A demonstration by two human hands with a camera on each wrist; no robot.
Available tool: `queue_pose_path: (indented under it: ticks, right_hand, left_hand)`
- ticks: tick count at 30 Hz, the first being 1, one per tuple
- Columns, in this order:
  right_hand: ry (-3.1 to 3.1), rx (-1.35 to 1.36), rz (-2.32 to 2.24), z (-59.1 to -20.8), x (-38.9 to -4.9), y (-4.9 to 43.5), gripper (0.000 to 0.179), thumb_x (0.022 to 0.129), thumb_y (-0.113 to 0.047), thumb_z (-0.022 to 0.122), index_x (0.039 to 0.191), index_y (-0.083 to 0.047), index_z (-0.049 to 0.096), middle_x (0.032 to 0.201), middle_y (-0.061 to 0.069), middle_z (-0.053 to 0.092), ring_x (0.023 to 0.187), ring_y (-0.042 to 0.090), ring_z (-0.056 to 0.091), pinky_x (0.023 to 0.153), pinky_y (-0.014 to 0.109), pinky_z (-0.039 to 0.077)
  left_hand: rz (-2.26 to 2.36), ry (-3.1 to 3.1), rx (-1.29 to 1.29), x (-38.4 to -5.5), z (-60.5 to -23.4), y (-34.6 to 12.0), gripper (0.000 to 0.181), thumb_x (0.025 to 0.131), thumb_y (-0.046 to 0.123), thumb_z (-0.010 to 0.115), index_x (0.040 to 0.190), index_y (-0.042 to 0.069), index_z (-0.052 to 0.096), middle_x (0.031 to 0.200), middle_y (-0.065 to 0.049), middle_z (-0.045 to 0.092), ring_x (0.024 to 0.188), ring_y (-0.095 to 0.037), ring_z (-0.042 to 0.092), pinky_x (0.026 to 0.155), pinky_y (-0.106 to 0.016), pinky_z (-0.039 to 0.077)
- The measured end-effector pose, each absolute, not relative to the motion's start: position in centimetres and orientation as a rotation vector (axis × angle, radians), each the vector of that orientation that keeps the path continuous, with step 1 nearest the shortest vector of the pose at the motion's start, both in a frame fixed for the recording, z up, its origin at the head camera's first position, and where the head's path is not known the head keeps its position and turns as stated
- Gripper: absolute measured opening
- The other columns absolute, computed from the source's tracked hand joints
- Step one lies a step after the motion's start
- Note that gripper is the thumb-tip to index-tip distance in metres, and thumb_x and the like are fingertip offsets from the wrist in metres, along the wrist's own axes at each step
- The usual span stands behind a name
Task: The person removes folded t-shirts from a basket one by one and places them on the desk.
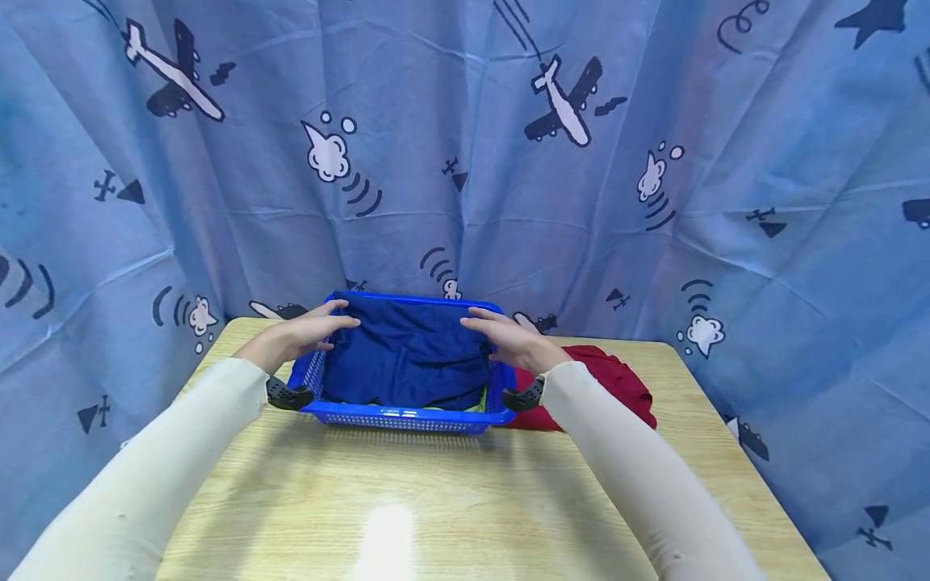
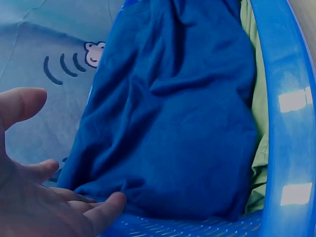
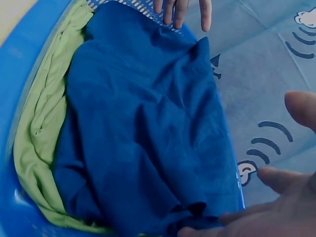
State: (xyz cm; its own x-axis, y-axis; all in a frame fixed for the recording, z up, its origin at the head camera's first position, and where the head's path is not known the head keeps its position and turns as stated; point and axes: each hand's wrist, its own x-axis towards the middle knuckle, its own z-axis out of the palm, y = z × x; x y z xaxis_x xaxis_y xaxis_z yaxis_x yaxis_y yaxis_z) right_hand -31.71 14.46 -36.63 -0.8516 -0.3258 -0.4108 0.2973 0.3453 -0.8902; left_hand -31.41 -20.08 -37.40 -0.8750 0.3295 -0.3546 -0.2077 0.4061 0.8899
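A blue plastic basket (image 1: 341, 415) with perforated walls stands toward the back of the table. Inside it a dark blue cloth (image 1: 410, 355) lies spread with loose folds, over a light green cloth (image 3: 42, 128) that peeks out along the front side. My left hand (image 1: 308, 329) is at the left end of the basket, fingers spread and nothing held. At the opposite end my right hand (image 1: 512, 337) is likewise spread, its fingertips close to the blue cloth's edge. In the left wrist view, the left fingers (image 2: 106, 212) overlap the cloth's near corner.
A red cloth (image 1: 617, 379) lies crumpled on the wooden table (image 1: 320, 500), right of the basket and partly behind my right forearm. A blue curtain (image 1: 407, 121) printed with airplanes hangs directly behind the table and along both sides. Black straps with cameras sit on both wrists.
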Motion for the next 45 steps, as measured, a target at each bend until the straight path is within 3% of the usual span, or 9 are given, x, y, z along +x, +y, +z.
queue_pose_path:
  ticks: [10, 18, 24, 27, 32, 37, 40, 43, 45]
  right_hand:
    - [2.1, 0.165, -1.561, -37.1, -31.9, 12.9, 0.087, 0.101, -0.043, 0.056, 0.164, -0.018, 0.002, 0.172, 0.01, -0.001, 0.158, 0.039, 0.002, 0.125, 0.065, 0.013]
    - [2.068, 0.213, -1.527, -37.4, -32.6, 13.4, 0.092, 0.101, -0.045, 0.057, 0.164, -0.021, -0.005, 0.172, 0.011, -0.003, 0.157, 0.044, 0.01, 0.127, 0.056, 0.018]
    - [2.057, 0.197, -1.51, -37.5, -32.3, 13.2, 0.097, 0.101, -0.046, 0.056, 0.162, -0.018, -0.014, 0.172, 0.012, -0.011, 0.156, 0.046, 0.0, 0.123, 0.066, 0.015]
    - [2.035, 0.204, -1.53, -37.5, -32.2, 13.3, 0.099, 0.101, -0.044, 0.056, 0.161, -0.018, -0.019, 0.171, 0.012, -0.014, 0.156, 0.046, -0.003, 0.124, 0.066, 0.013]
    - [1.913, 0.232, -1.694, -37.7, -32.6, 13.6, 0.096, 0.103, -0.039, 0.055, 0.161, -0.018, -0.019, 0.17, 0.019, -0.013, 0.156, 0.047, 0.004, 0.128, 0.057, 0.013]
    - [1.814, 0.207, -1.806, -38.0, -33.2, 13.8, 0.086, 0.105, -0.036, 0.049, 0.163, -0.016, -0.012, 0.167, 0.031, 0.001, 0.154, 0.044, 0.021, 0.127, 0.05, 0.023]
    - [1.874, 0.186, -1.718, -38.2, -33.2, 14.0, 0.086, 0.106, -0.038, 0.048, 0.163, -0.017, -0.013, 0.167, 0.03, 0.006, 0.154, 0.043, 0.022, 0.127, 0.052, 0.023]
    - [1.915, 0.158, -1.624, -38.3, -33.0, 13.9, 0.089, 0.105, -0.041, 0.05, 0.162, -0.02, -0.014, 0.17, 0.024, 0.001, 0.155, 0.046, 0.014, 0.127, 0.056, 0.017]
    - [1.904, 0.131, -1.605, -38.4, -33.0, 13.8, 0.089, 0.104, -0.042, 0.051, 0.163, -0.023, -0.014, 0.171, 0.018, -0.006, 0.155, 0.048, 0.01, 0.127, 0.059, 0.014]
  left_hand:
    - [1.449, 2.181, 0.035, -31.9, -38.6, -19.2, 0.086, 0.104, 0.031, 0.049, 0.162, 0.008, -0.011, 0.168, -0.025, -0.011, 0.156, -0.045, -0.003, 0.126, -0.06, 0.019]
    - [1.4, 2.156, 0.052, -32.1, -38.5, -19.3, 0.09, 0.103, 0.038, 0.049, 0.162, 0.013, -0.014, 0.169, -0.025, -0.006, 0.158, -0.039, -0.002, 0.127, -0.059, 0.013]
    - [1.42, 2.135, 0.021, -32.0, -38.4, -19.4, 0.087, 0.103, 0.039, 0.047, 0.162, 0.015, -0.011, 0.169, -0.025, -0.006, 0.155, -0.05, 0.003, 0.126, -0.064, 0.011]
    - [1.443, 2.108, -0.003, -31.9, -38.4, -19.4, 0.084, 0.104, 0.038, 0.046, 0.162, 0.015, -0.01, 0.169, -0.022, -0.013, 0.152, -0.055, 0.007, 0.124, -0.066, 0.013]
    - [1.488, 2.076, -0.003, -31.8, -38.4, -19.4, 0.084, 0.105, 0.036, 0.046, 0.162, 0.014, -0.011, 0.169, -0.021, -0.013, 0.154, -0.052, 0.01, 0.125, -0.064, 0.015]
    - [1.529, 2.066, -0.007, -31.7, -38.5, -19.8, 0.084, 0.106, 0.035, 0.044, 0.162, 0.013, -0.013, 0.17, -0.022, -0.007, 0.152, -0.045, 0.023, 0.123, -0.053, 0.029]
    - [1.505, 2.071, 0.001, -31.8, -38.8, -19.9, 0.084, 0.105, 0.037, 0.045, 0.162, 0.013, -0.012, 0.169, -0.023, 0.001, 0.148, -0.041, 0.031, 0.116, -0.046, 0.037]
    - [1.489, 2.068, 0.035, -31.9, -39.0, -19.8, 0.085, 0.105, 0.038, 0.047, 0.163, 0.013, -0.01, 0.169, -0.023, 0.002, 0.152, -0.041, 0.023, 0.121, -0.049, 0.032]
    - [1.479, 2.069, 0.077, -31.9, -39.0, -19.7, 0.083, 0.105, 0.037, 0.046, 0.163, 0.013, -0.008, 0.169, -0.023, 0.0, 0.156, -0.042, 0.011, 0.126, -0.055, 0.022]
